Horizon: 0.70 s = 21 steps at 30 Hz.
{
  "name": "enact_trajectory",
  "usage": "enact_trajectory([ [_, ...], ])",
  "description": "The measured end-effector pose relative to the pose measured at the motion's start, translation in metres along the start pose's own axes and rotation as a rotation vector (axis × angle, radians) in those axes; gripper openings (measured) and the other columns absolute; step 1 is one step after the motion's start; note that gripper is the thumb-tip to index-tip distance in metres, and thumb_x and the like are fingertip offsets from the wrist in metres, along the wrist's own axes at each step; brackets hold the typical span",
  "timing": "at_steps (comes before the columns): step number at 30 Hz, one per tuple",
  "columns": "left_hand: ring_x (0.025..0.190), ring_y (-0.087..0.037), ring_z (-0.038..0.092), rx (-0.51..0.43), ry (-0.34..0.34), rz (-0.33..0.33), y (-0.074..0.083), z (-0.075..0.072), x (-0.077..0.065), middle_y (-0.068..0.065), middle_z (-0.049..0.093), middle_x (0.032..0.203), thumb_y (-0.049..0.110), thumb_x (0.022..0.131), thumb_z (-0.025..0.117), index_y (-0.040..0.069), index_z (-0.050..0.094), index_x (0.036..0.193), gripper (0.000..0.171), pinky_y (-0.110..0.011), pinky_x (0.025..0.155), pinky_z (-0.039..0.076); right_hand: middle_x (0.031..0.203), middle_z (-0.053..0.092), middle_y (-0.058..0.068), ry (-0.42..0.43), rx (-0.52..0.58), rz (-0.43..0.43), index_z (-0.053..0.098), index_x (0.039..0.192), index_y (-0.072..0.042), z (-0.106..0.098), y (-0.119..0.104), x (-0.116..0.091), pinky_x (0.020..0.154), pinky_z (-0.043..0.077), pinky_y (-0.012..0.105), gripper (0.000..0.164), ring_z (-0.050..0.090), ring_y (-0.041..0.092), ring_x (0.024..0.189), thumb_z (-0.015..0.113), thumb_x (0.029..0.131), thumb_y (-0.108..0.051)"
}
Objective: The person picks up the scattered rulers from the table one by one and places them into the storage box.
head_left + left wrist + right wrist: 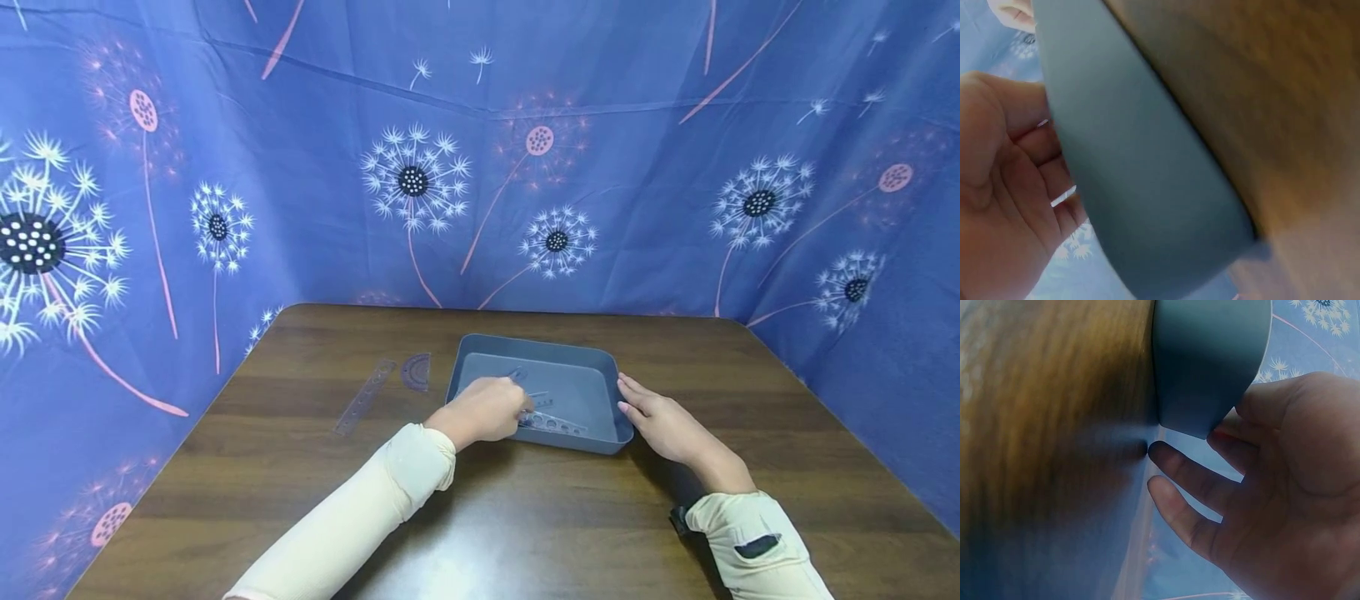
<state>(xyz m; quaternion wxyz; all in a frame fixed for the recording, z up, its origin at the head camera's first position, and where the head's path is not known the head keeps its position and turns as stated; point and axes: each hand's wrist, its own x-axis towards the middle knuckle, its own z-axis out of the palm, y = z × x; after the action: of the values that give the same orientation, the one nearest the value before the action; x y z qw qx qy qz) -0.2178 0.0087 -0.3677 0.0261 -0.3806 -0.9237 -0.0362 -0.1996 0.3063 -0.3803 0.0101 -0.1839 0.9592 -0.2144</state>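
A shallow grey tray sits on the wooden table. My left hand reaches over its near left side, with fingers curled and fingertips down inside. They pinch the left end of a clear plastic set square with a row of round holes, lying along the tray's near wall. The tray wall hides those fingertips in the left wrist view. More clear plastic with printed marks shows just beyond the fingers. My right hand rests against the tray's right end, fingers extended; in the right wrist view two lower fingers spread below the tray corner.
To the left of the tray lie a clear protractor and, farther left, a clear straight ruler set at a slant. A blue cloth with a dandelion print hangs behind the table and along both sides.
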Motion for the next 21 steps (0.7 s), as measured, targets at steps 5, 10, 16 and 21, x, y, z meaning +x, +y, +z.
enact_trajectory([
  [5, 0.099, -0.009, 0.068, -0.046, 0.056, 0.014, -0.012, -0.011, -0.010, 0.010, 0.073, 0.112, 0.007, 0.092, 0.059, 0.020, 0.076, 0.115, 0.032, -0.029, 0.082, 0.055, 0.155, 0.032, 0.026, 0.009, -0.004, -0.004, 0.038, 0.145, 0.012, 0.001, 0.001, -0.001, 0.111, 0.027, 0.061, 0.048, 0.031, 0.045, 0.142, 0.048, 0.105, -0.013],
  [10, 0.090, -0.009, 0.065, -0.114, 0.086, -0.008, -0.033, -0.025, -0.020, 0.008, 0.074, 0.106, 0.007, 0.095, 0.056, 0.017, 0.077, 0.110, 0.028, -0.032, 0.079, 0.054, 0.155, 0.032, 0.026, 0.025, 0.000, -0.010, 0.039, 0.144, 0.012, 0.003, 0.002, -0.002, 0.111, 0.027, 0.061, 0.048, 0.031, 0.045, 0.141, 0.048, 0.105, -0.014],
  [16, 0.089, -0.010, 0.065, -0.170, 0.126, -0.089, -0.069, -0.037, -0.046, 0.004, 0.072, 0.102, 0.012, 0.095, 0.063, 0.016, 0.076, 0.110, 0.021, -0.036, 0.083, 0.054, 0.156, 0.031, 0.026, 0.003, 0.000, -0.011, 0.038, 0.145, 0.012, 0.003, 0.001, -0.001, 0.111, 0.027, 0.061, 0.049, 0.031, 0.044, 0.142, 0.048, 0.105, -0.015],
  [21, 0.092, -0.015, 0.066, -0.221, 0.151, -0.145, -0.100, -0.046, -0.069, -0.001, 0.071, 0.104, 0.012, 0.093, 0.066, 0.011, 0.075, 0.113, 0.022, -0.038, 0.084, 0.053, 0.155, 0.031, 0.027, 0.007, 0.008, -0.011, 0.038, 0.145, 0.013, 0.001, 0.000, -0.002, 0.111, 0.027, 0.061, 0.049, 0.030, 0.045, 0.142, 0.048, 0.105, -0.014],
])
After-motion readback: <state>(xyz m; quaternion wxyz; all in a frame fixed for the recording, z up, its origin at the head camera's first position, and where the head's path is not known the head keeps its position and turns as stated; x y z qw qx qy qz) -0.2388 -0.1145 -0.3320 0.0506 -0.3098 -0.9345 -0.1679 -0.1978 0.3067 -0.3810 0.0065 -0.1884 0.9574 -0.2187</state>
